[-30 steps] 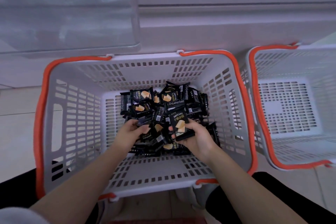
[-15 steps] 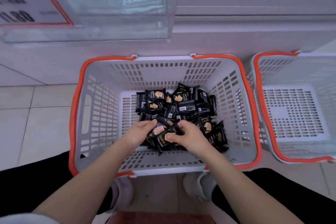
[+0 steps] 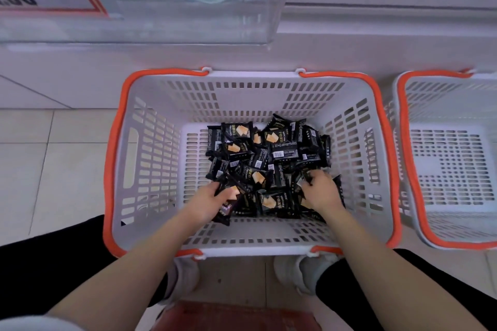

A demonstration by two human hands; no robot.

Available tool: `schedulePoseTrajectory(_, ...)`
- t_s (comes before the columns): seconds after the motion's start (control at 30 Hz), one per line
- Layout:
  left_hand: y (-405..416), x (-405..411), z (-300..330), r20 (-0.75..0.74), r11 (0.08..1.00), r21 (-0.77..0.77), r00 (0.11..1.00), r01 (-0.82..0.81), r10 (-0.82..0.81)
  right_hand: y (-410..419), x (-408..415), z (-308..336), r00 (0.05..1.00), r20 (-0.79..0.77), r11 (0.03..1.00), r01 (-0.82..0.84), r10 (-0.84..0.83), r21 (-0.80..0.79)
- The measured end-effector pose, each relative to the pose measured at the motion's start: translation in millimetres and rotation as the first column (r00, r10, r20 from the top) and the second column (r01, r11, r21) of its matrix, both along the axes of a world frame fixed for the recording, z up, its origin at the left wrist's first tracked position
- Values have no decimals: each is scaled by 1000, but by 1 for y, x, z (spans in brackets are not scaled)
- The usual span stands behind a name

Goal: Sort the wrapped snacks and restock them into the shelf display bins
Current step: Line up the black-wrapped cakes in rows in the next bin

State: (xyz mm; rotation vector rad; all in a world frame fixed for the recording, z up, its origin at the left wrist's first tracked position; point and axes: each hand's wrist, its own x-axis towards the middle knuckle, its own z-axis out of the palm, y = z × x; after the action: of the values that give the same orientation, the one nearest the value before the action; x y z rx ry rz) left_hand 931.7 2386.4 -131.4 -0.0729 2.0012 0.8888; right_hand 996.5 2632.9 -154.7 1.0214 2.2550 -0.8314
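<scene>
Head view is showing you crouching over the grey basket (image 3: 150, 169) with orange handles, and you are at the gathering step: pulling wrapped snacks (image 3: 269, 158) out of the heap before any of them reach the clear display bin (image 3: 188, 2) on the shelf at the far side. The black packets are lying piled on the basket floor, mostly toward its right and far part, some face up, some showing barcodes.

Your left hand (image 3: 208, 200) is reaching down into the near side of the pile with its fingers curled round a dark packet (image 3: 228, 205), which is jutting out toward you below the thumb. Your right hand (image 3: 320, 191) is digging palm-down into the right of the heap, fingertips curled in among the wrappers; whether it is actually grasping one I cannot tell.

By my judgement, the next move is calling for you to collect a firm handful, lift both hands over the basket's far wall, and bring them up to the bin. A second basket (image 3: 457, 158) is standing just beside, on the right, with nothing showing in it.
</scene>
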Motion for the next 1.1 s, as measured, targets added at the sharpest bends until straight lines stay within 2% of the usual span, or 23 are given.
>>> schedulePoseTrajectory(0.13,2,1,-8,-13,999,-28,999,-44,44,8,2,-19,988,96,981,-138,125,137)
schedulePoseTrajectory(0.27,2,-3,-9,26,985,-3,985,-172,172,4,-4,-21,993,99,980,-83,66,181)
schedulePoseTrajectory(0.33,1,-6,-8,41,981,28,981,-191,190,2,-5,-17,997,50,982,-66,57,178)
schedulePoseTrajectory(0.43,4,-8,2,-10,988,98,993,-119,121,-5,-4,-2,979,-203,996,41,-25,76)
schedulePoseTrajectory(0.53,11,-11,22,-53,980,201,999,7,4,-13,-10,25,908,-378,980,130,-179,-152)
schedulePoseTrajectory(0.6,17,-14,41,-114,960,216,981,177,-155,-17,-16,45,896,-396,940,62,-200,-335)
schedulePoseTrajectory(0.67,22,-16,58,-206,912,201,926,357,-317,-23,-20,65,901,-397,857,-59,-176,-513)
schedulePoseTrajectory(0.73,24,-17,74,-283,854,170,855,491,-435,-27,-22,82,904,-415,816,-159,-106,-555)
schedulePoseTrajectory(0.8,21,-16,88,-344,809,140,794,571,-501,-29,-21,95,894,-444,823,-210,-57,-528)
schedulePoseTrajectory(0.93,11,-8,115,-516,782,110,708,613,-483,-33,-10,114,881,-454,854,-333,132,-400)
schedulePoseTrajectory(1.0,7,-4,123,-587,797,114,688,593,-428,-40,-7,122,881,-463,818,-335,96,-467)
schedulePoseTrajectory(1.1,2,0,129,-651,867,119,698,483,-299,-52,-7,136,881,-467,786,-230,-83,-574)
